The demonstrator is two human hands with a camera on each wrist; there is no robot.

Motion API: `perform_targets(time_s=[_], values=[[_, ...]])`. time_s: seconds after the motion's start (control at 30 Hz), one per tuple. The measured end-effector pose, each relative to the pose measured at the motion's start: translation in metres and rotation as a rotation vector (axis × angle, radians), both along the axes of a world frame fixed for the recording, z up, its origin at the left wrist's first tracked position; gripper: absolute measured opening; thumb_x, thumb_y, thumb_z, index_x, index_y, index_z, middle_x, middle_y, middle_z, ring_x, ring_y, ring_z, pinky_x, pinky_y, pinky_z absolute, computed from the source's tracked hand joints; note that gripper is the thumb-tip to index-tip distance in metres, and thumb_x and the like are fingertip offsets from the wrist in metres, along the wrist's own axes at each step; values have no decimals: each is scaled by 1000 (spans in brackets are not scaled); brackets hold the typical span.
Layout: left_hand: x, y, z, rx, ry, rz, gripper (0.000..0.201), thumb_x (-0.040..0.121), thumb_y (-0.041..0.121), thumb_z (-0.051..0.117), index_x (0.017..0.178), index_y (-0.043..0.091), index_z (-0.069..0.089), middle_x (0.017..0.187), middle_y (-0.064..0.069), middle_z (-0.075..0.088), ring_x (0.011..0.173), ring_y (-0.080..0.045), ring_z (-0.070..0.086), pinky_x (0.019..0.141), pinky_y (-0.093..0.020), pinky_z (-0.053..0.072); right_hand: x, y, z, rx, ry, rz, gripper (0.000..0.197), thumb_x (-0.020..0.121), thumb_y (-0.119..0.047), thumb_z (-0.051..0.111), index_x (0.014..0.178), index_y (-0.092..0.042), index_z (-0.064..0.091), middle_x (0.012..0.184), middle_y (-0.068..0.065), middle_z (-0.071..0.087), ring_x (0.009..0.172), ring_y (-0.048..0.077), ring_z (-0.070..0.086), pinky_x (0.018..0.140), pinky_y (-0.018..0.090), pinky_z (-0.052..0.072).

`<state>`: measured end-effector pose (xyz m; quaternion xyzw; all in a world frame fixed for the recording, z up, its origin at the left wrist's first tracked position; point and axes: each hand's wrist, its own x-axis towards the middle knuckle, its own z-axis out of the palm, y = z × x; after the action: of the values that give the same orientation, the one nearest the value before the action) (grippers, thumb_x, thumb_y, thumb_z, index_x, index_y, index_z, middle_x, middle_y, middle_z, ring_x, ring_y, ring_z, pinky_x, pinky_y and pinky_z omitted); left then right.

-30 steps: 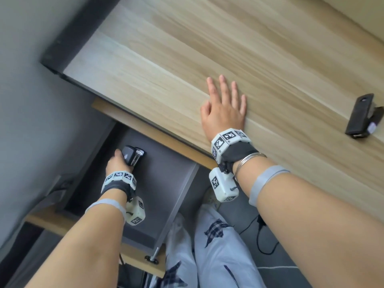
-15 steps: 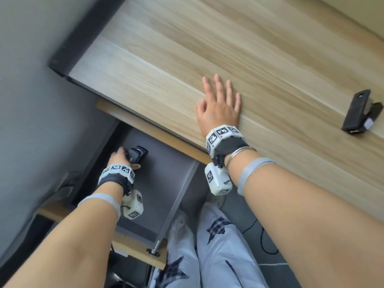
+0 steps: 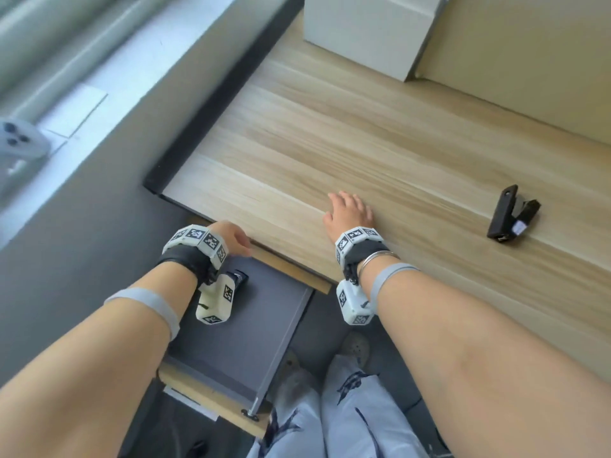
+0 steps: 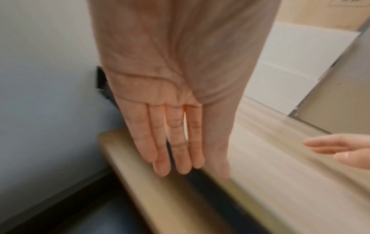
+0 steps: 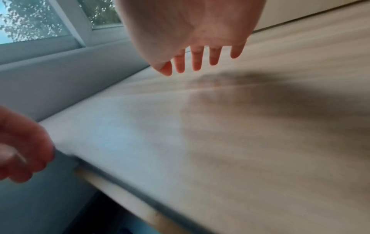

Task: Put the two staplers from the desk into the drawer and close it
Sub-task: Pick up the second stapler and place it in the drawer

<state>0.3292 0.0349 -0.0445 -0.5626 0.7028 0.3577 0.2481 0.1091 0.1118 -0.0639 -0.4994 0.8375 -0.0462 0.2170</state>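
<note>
Stapler (image 3: 511,213) on desk (image 3: 330,143) (another in drawer (image 3: 231,345)), hands empty.

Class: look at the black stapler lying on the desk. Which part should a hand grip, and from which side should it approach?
Grip the black stapler across its long closed body, near the hinged end, coming from above with the right hand, which is nearest. It lies flat on the desk with its jaws splayed open at the far end, so probably avoid that end.

One stapler (image 3: 511,213) lies on the surface (image 3: 330,153), far right. A box (image 3: 363,31) stands at its back. The open drawer (image 3: 264,312) sits below the front edge, left, with another stapler (image 3: 240,278) in it.
</note>
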Motion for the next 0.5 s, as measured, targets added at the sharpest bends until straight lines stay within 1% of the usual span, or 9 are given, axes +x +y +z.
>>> perform_targets(time_s=[0.07,0.17,0.23,0.27,0.3,0.37,0.4,0.43,0.5], values=[[-26,-6,15,-28,48,-25,32,79,26,70,107,11,71,96,-8,71,84,-19,63,77,-25,48,-22,5,13,-3,5,-34,47,94,-24,43,141,-25,42,150,0,40,141,23,31,114,39,24],[-69,-12,25,-43,103,-7,33,80,25,69,109,8,70,87,-7,70,78,-20,65,85,-30,56,-66,17,32,20,52,-118,42,93,-22,43,135,-23,48,142,4,48,134,26,39,107,37,31],[-100,-13,28,-56,141,-2,34,81,23,69,110,6,68,93,-12,71,78,-19,63,85,-33,56,-98,27,41,55,95,-169,41,93,-21,43,133,-22,50,139,5,51,131,27,41,106,37,32],[-116,-12,27,-71,165,4,34,82,20,68,111,3,67,100,-15,72,79,-20,61,83,-31,53,-115,32,45,72,120,-194,40,93,-21,43,132,-21,51,137,6,51,130,27,42,105,37,33],[-133,-10,27,-84,195,14,33,83,15,67,113,0,65,101,-17,72,78,-20,59,78,-29,49,-132,38,47,87,145,-218,39,93,-21,43,131,-20,51,136,7,51,129,27,42,105,38,33],[-163,-7,24,-99,256,41,33,84,4,65,115,-8,63,90,-16,68,72,-21,54,71,-25,41,-165,51,50,115,182,-274,39,93,-20,45,131,-18,51,135,8,51,128,28,41,104,39,33],[-176,-5,21,-107,272,43,33,83,2,64,114,-10,62,92,-17,67,75,-21,53,68,-23,40,-180,58,52,127,197,-306,39,93,-19,45,131,-17,50,136,8,49,129,28,40,105,40,33],[-188,-5,18,-112,277,39,32,83,3,64,113,-9,63,102,-21,69,80,-20,53,67,-22,41,-195,64,51,143,208,-349,39,92,-17,44,132,-17,49,138,8,47,131,28,38,105,41,32],[-210,-3,12,-115,276,26,31,83,7,64,112,-3,64,115,-21,68,84,-18,53,72,-23,41,-219,77,48,174,233,-445,43,92,-14,43,135,-16,45,141,8,42,134,29,34,106,42,31]])
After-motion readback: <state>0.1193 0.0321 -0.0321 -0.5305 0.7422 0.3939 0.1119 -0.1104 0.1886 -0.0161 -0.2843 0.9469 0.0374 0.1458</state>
